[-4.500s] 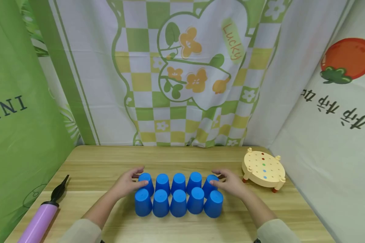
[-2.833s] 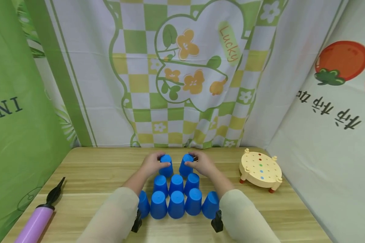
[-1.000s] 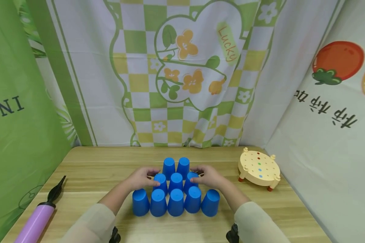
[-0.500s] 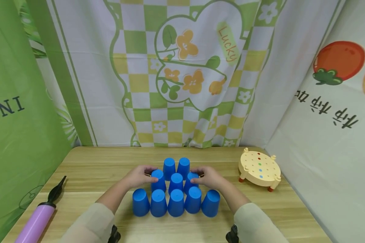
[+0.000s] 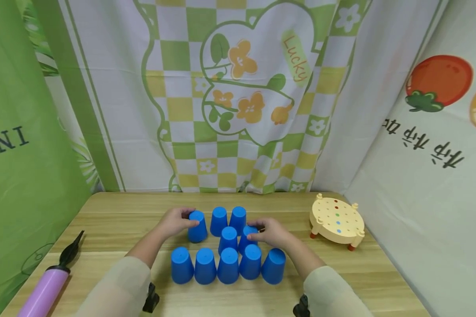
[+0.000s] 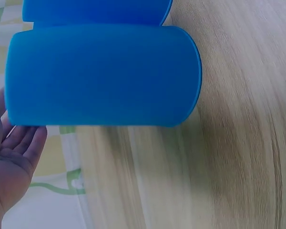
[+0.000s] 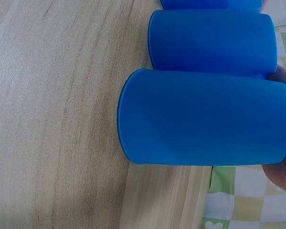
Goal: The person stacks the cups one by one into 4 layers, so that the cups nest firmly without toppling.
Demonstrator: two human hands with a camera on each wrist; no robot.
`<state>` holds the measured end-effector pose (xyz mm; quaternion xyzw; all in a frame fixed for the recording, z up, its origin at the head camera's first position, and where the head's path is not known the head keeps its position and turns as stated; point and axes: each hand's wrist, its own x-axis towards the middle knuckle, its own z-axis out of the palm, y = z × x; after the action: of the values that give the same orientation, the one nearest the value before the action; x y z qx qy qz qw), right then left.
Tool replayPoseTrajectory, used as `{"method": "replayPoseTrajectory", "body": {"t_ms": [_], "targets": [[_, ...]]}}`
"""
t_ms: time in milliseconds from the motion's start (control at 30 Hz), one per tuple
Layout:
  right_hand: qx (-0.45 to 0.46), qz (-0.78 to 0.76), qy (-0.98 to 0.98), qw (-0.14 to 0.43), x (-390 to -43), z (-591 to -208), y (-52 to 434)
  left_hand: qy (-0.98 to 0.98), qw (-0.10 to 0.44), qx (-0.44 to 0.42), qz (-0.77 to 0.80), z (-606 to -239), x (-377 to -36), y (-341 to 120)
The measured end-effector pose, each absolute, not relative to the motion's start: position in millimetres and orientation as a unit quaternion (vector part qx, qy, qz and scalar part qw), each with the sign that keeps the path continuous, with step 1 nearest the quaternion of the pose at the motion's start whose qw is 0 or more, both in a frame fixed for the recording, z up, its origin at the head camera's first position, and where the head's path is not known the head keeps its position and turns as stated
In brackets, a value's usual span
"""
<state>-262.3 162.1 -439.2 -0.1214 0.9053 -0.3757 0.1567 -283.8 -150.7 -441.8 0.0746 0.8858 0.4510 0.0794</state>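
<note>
Upside-down blue cups stand in the middle of the table. My left hand (image 5: 175, 222) holds one blue cup (image 5: 197, 228), thumb in front and fingers behind, just left of two back cups (image 5: 219, 222). Whether its rim touches the wood I cannot tell. Around another blue cup (image 5: 247, 240) to the right, my right hand (image 5: 275, 232) has its thumb and fingers. A middle cup (image 5: 228, 240) stands against it. Nearer me runs a front row of several cups (image 5: 228, 266). In each wrist view a large cup (image 6: 102, 76) (image 7: 205, 117) covers part of the hand.
A cream pegboard stool (image 5: 337, 219) with short legs stands at the right of the wooden table (image 5: 123, 220). At the left lies a purple hand pump (image 5: 45, 290) with a black nozzle. Printed curtains (image 5: 238, 132) hang behind the table's back edge.
Two cups went to the back earlier. Since then my left hand has taken the middle row's left cup and moved it back and left. My right hand stays at the row's right cup.
</note>
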Motion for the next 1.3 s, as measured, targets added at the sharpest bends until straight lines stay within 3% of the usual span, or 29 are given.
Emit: {"method": "replayPoseTrajectory", "body": {"t_ms": [400,900,1300], "targets": [[-0.137,-0.363,0.911,0.142,-261,-441,158,0.896,0.040,0.044,0.440,-450,-295,-143],[-0.146,-0.359,0.911,0.140,-262,-441,162,0.893,0.072,0.062,0.439,-453,-291,-145],[-0.142,-0.368,0.907,0.149,-260,-437,162,0.879,0.054,0.089,0.466,-451,-252,-169]]}}
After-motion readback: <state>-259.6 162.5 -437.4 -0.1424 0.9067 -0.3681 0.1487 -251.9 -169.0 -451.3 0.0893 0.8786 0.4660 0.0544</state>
